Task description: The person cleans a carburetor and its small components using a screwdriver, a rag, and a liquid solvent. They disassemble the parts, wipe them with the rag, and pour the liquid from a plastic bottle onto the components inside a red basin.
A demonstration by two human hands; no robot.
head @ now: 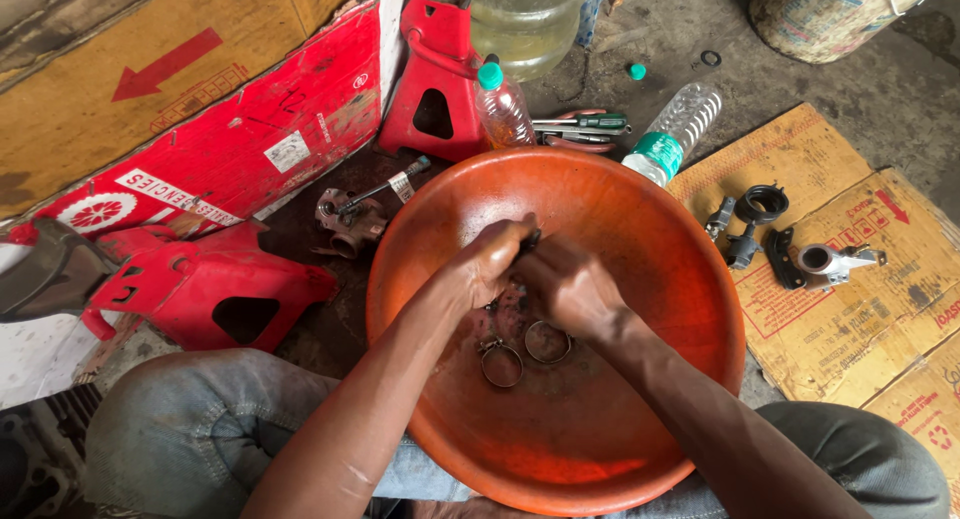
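We look down into a wide, round orange plastic basin [600, 419] resting on our lap, its floor smeared with dark grime. Our left hand [487, 267] and right hand [572, 287] meet at its centre, both clamped on a small dark part [527, 245], mostly hidden by our fingers. Two metal hose clamps [524, 351] lie side by side on the basin floor, just below our hands. Red jack stands [200, 289] sit on the ground to the left.
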